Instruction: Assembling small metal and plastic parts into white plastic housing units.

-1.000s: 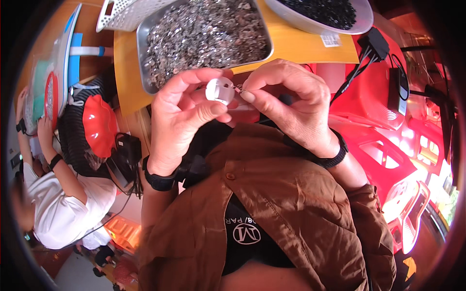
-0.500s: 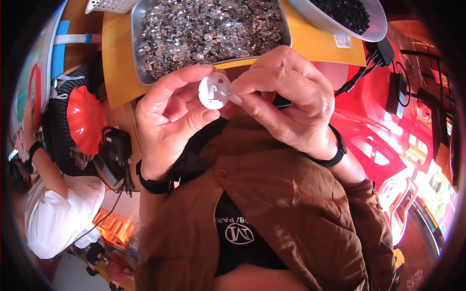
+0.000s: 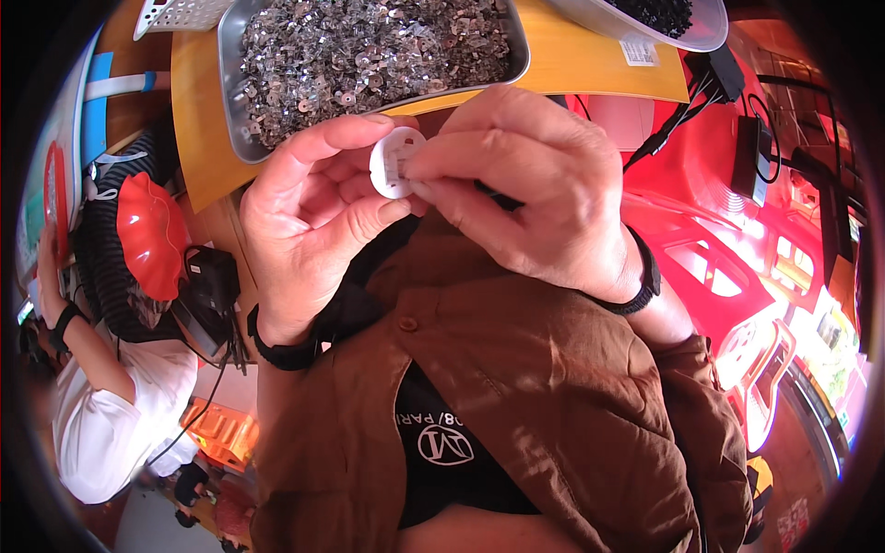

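Observation:
My left hand [image 3: 300, 212] pinches a small round white plastic part [image 3: 382, 166] between thumb and fingers, its inner side tilted toward my right hand. My right hand [image 3: 544, 189] has its thumb and forefinger closed together at the part's inner face, touching or almost touching it. Whatever lies between those right fingertips is too small and covered to make out now. Just beyond both hands stands a metal tray [image 3: 232, 115] heaped with small shiny metal pieces [image 3: 369, 55].
A clear bowl [image 3: 708, 29] of small black pieces sits far right on the yellow board [image 3: 590, 55]. A white perforated basket [image 3: 175, 17] is far left. Red scalloped dish [image 3: 152, 235], black adapter [image 3: 212, 276] and co-worker's arm [image 3: 88, 346] lie left. Red plastic chairs [image 3: 701, 267] stand right.
My right fingertips have moved in against the white part, covering the thin metal piece that showed there earlier. The part has tilted more edge-on. The whole view has shifted slightly.

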Demonstrator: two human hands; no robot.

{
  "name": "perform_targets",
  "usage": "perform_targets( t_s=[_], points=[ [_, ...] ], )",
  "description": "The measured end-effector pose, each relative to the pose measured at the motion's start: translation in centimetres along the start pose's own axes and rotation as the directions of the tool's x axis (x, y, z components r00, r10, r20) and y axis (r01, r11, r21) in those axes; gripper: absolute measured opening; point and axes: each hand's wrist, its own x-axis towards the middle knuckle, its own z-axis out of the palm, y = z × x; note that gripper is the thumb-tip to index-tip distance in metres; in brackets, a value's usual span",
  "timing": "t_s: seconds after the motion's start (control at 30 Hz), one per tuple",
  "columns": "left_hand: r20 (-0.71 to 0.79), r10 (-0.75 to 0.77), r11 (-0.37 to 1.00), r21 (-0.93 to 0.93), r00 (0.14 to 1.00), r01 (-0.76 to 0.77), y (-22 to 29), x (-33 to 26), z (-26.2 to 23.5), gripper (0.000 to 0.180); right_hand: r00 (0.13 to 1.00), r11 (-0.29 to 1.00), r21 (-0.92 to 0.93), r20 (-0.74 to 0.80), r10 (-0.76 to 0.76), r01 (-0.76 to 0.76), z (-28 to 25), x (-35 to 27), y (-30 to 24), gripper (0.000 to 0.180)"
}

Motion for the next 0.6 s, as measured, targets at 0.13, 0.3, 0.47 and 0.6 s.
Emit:
perform_targets(
  t_s=[0.13,0.3,0.47,0.6],
  points=[
    [0.011,-0.013,1.0,-0.016,1.0,0.014,-0.06,0.05,0.05,0.043,0.997,0.995,-0.083,0.061,-0.043,0.048,-0.35,-0.15,-0.35,0.023],
    [0.003,-0.012,0.998,-0.055,1.0,0.012,-0.17,-0.01,0.24,0.043,0.987,0.973,-0.182,0.107,-0.123,0.141,-0.53,-0.22,-0.19,0.025],
    [0.046,-0.161,0.984,-0.069,0.986,0.164,-0.13,0.16,0.04,0.04,0.94,0.87,-0.36,0.176,-0.292,0.337,-0.69,-0.4,0.54,0.027],
    [0.095,-0.18,0.977,-0.099,0.979,0.189,-0.34,0.01,0.01,0.041,0.966,0.928,-0.269,0.055,-0.253,0.259,-1.04,-0.17,0.57,0.029]
  ],
)
